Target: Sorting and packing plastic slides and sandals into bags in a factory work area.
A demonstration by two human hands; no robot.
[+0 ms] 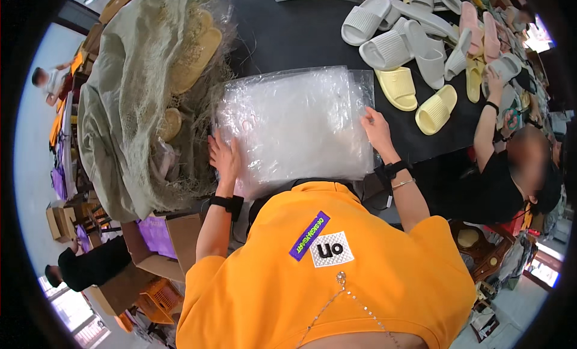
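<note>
A stack of clear plastic bags (294, 126) lies on the dark table in front of me, its surface shiny and a little wrinkled. At its left edge rests my left hand (224, 158), fingers apart, touching the plastic. My right hand (377, 131) grips the stack's right edge, with the fingers drawn together; part of the grip is hidden. Beyond that hand, a pair of yellow slippers, one slipper (436, 110) nearer and one slipper (396, 88) farther, sits on the table.
A greenish woven sack (129, 102) fills the left side, with wrapped yellow slippers (198, 60) in its mouth. Grey slippers (387, 50) and pink slippers (472, 29) crowd the back right. A co-worker (481, 180) reaches in from the right. An open cardboard box (183, 238) stands lower left.
</note>
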